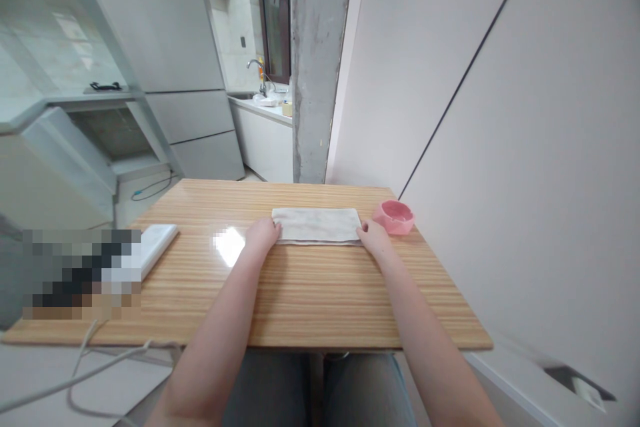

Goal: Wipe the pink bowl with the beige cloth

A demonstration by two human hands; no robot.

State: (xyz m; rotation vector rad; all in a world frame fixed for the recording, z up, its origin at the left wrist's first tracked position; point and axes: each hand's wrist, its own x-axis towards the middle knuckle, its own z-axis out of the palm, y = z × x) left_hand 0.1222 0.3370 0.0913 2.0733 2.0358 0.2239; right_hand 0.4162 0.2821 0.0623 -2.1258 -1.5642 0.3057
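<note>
A pale, off-white cloth [318, 224], folded into a flat oblong, lies across the far middle of the wooden table [320, 300]. My left hand [263, 235] pinches its left end, fingers closed on the edge. At the opposite end my right hand [375, 236] grips the right edge between thumb and fingers. Along the near side a lower layer of the cloth shows beneath the top one. Just beyond my right hand stands a pink faceted bowl [395, 216], close to the table's right edge.
A white power strip or box [159, 240] lies at the table's left, partly blurred out by pixels. Pale cables [120, 355] hang off the front left edge. A wall [480, 167] runs along the right side. Behind are a grey fridge [195, 110] and a sink counter [265, 137].
</note>
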